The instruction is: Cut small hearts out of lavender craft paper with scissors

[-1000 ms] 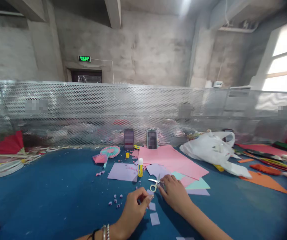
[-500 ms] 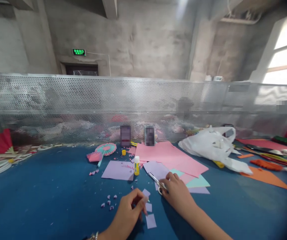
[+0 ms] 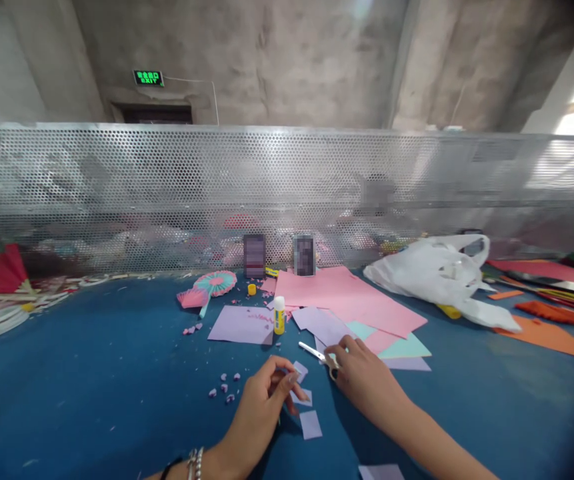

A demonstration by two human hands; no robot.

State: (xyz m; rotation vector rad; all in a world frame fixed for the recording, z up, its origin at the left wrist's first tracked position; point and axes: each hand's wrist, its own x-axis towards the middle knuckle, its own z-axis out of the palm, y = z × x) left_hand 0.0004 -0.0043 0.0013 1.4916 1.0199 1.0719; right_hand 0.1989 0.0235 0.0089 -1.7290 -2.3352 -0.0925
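My left hand (image 3: 267, 403) is closed in a pinch over the near middle of the table. Whatever may be between the fingertips is hidden. Small light purple paper squares (image 3: 311, 425) lie beside and partly under its fingers. My right hand (image 3: 367, 370) rests low over the table, its fingers closed at the handles of small white scissors (image 3: 311, 352) whose blades point left and away from me. Left of my left hand sit several small folded purple paper pieces (image 3: 224, 387). An uncapped-looking yellow and white glue stick (image 3: 279, 316) stands upright beyond both hands.
Behind the scissors lie overlapping pink sheets (image 3: 337, 293) with purple and turquoise ones. A purple sheet (image 3: 241, 325), a paper rosette (image 3: 217, 284) and a yellow cap (image 3: 251, 290) are farther left. A white plastic bag (image 3: 421, 270) stands right. Perforated metal panel (image 3: 287, 180) closes the back.
The view has tilted down, so everything sits higher. My right hand has shifted the scissors slightly nearer and turned them. My left hand stays by the squares. Another person's hand has left the right edge.
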